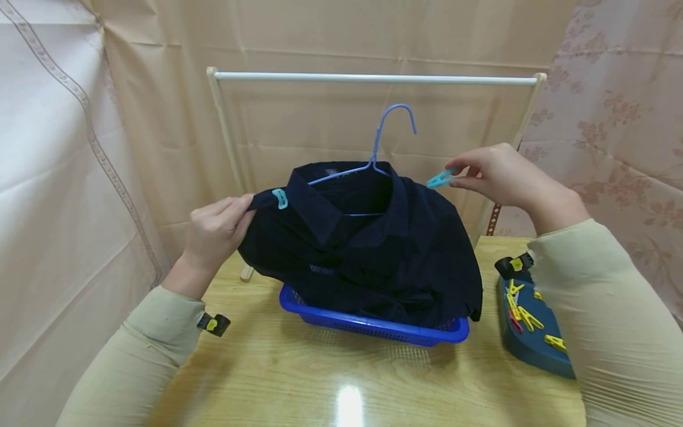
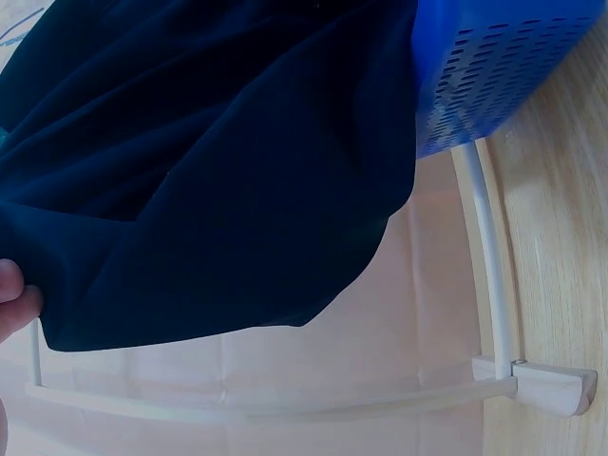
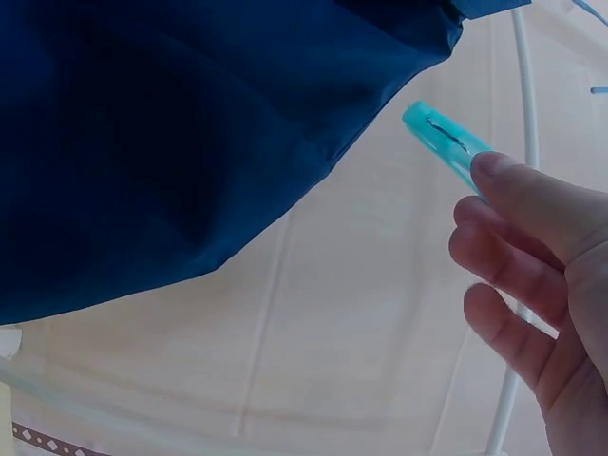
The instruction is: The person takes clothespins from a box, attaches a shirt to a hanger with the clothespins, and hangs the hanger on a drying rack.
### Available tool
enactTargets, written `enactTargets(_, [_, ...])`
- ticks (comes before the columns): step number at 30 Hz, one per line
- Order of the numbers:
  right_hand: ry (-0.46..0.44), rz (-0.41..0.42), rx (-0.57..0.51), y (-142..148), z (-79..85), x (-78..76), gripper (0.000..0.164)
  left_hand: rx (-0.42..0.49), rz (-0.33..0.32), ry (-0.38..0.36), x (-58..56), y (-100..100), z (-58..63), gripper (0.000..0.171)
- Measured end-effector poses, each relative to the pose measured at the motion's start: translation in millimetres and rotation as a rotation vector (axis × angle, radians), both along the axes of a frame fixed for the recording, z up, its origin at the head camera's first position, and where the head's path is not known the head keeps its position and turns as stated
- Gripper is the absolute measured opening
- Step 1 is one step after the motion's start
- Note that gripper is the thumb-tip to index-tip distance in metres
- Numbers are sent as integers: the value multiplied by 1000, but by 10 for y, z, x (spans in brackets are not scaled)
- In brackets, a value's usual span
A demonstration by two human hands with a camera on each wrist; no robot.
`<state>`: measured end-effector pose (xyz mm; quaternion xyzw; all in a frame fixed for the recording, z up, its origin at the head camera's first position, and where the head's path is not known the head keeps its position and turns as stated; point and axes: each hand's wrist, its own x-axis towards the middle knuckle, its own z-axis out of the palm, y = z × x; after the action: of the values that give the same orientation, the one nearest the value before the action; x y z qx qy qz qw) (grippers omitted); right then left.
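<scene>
A dark navy collared shirt (image 1: 427, 255) hangs on a blue wire hanger (image 1: 377, 136), its lower part bunched in a blue plastic basket (image 1: 373, 327). My left hand (image 1: 216, 228) pinches the shirt at its left shoulder, beside a light-blue clothespin (image 1: 280, 198) clipped on the fabric there. Between thumb and fingers, my right hand (image 1: 498, 175) holds another light-blue clothespin (image 3: 446, 142). Its tip points at the shirt's right shoulder, and a gap shows between the two in the right wrist view. The hanger's arms are mostly hidden inside the shirt.
Behind the shirt stands a rack with a white crossbar (image 1: 373, 77). On the right, a dark blue tray (image 1: 533, 353) holds several yellow clothespins (image 1: 529, 318) and a red one, partly covered by my right sleeve. Everything rests on a wooden table (image 1: 277, 379).
</scene>
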<state>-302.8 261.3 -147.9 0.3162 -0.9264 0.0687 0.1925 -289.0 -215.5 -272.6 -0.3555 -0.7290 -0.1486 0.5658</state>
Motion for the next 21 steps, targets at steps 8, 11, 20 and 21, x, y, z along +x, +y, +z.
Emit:
enactTargets(8, [51, 51, -1, -40, 9, -5, 21, 8, 1, 9, 11, -3, 11, 28])
enactTargets(11, [53, 63, 0, -45, 22, -13, 21, 5, 0, 10, 15, -2, 17, 29])
enactTargets(20, [77, 98, -12, -77, 36, -38, 18, -14, -15, 16, 4, -3, 26, 26])
enactTargets(21, [86, 102, -9, -90, 35, -40, 18, -14, -17, 17, 0, -5, 27, 25])
